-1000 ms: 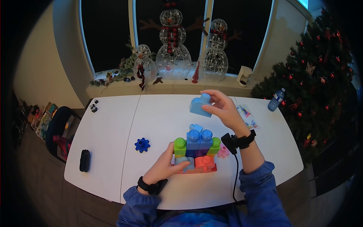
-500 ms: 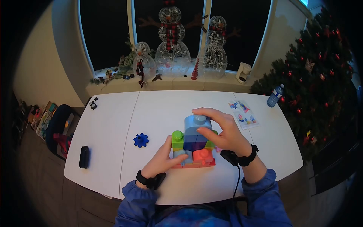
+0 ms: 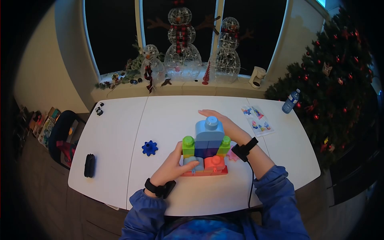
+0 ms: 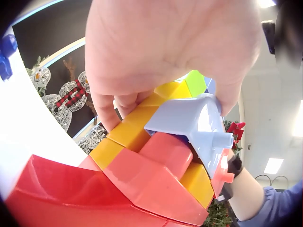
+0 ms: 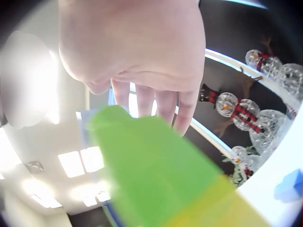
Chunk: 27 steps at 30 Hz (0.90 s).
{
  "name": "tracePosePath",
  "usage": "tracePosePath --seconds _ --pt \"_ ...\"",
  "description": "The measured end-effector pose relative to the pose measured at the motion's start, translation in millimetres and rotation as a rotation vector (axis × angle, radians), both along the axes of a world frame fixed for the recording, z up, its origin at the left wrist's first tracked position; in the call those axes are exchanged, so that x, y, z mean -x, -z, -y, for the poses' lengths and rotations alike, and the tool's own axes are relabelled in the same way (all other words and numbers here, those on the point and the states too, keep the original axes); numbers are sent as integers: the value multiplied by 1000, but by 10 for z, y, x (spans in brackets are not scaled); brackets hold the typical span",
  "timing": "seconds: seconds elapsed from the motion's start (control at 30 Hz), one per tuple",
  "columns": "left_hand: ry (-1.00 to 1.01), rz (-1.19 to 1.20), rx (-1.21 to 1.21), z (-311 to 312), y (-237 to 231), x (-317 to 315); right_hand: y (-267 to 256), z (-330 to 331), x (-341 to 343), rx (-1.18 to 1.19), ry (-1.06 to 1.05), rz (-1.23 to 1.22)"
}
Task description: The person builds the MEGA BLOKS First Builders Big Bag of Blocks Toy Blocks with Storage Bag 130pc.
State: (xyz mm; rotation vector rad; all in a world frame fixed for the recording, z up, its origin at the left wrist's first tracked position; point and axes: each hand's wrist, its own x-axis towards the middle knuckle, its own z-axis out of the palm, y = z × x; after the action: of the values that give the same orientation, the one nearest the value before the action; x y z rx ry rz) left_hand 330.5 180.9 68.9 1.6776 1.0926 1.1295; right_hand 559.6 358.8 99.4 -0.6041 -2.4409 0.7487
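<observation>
In the head view a build of toy blocks stands in front of the person on a red base (image 3: 208, 173). It has green blocks (image 3: 188, 147) at both sides and a light blue rounded block (image 3: 209, 133) on top. My left hand (image 3: 167, 165) grips its left side, thumb on a grey-blue block (image 3: 193, 163) beside a coral block (image 3: 216, 163). Yellow blocks (image 4: 131, 124) show under that hand in the left wrist view. Behind the top, my right hand (image 3: 225, 125) reaches with fingers extended. A green block (image 5: 147, 165) partly covers its fingertips in the right wrist view.
On the white table (image 3: 116, 160) lie a blue gear-shaped piece (image 3: 149, 148), a pink one (image 3: 232, 155) partly hidden by the build, and a black case (image 3: 89, 165). A picture leaflet (image 3: 258, 121) and a water bottle (image 3: 291, 101) are at the far right.
My right hand brought the light blue rounded block down onto the build's top, let go of it and moved behind it. The left hand keeps its grip on the build.
</observation>
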Motion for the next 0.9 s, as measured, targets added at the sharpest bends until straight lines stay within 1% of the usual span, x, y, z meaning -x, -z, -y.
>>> tracePosePath --seconds 0.03,0.1,0.17,0.23,0.3,0.33,0.4,0.43,0.5,0.6,0.67,0.7,0.77,0.87,0.9 --pt "-4 3 7 1 5 -3 162 -109 20 -126 -24 120" --pt "6 7 39 -5 -9 8 398 -183 71 266 -128 8" --pt "35 12 95 5 -36 16 440 -128 89 396 -118 105" --pt "36 15 86 3 -36 13 495 -58 80 638 -76 10" --pt "37 14 83 1 -37 13 548 -71 72 627 -32 -31" --pt "36 12 84 1 -38 15 579 -107 77 495 -11 -23" --pt "34 4 78 -3 -29 17 641 -168 43 354 53 42" --pt "32 -2 71 -7 -28 17 587 -161 29 344 96 99" --pt "33 -7 73 -2 -30 15 541 -124 21 341 119 133" --pt "36 2 80 -4 -28 24 533 -126 38 319 83 73" --pt "35 16 60 -6 -8 19 444 -145 74 254 96 42" --pt "35 5 63 -13 -13 24 378 -171 57 149 137 -7" --pt "34 -15 71 -20 -17 29 -106 -13 57 -60 218 -103" --pt "-5 -36 -2 -44 -8 10 -590 198 51 334 106 -614" --pt "-4 -27 5 -56 -14 11 -751 322 49 322 54 -691"
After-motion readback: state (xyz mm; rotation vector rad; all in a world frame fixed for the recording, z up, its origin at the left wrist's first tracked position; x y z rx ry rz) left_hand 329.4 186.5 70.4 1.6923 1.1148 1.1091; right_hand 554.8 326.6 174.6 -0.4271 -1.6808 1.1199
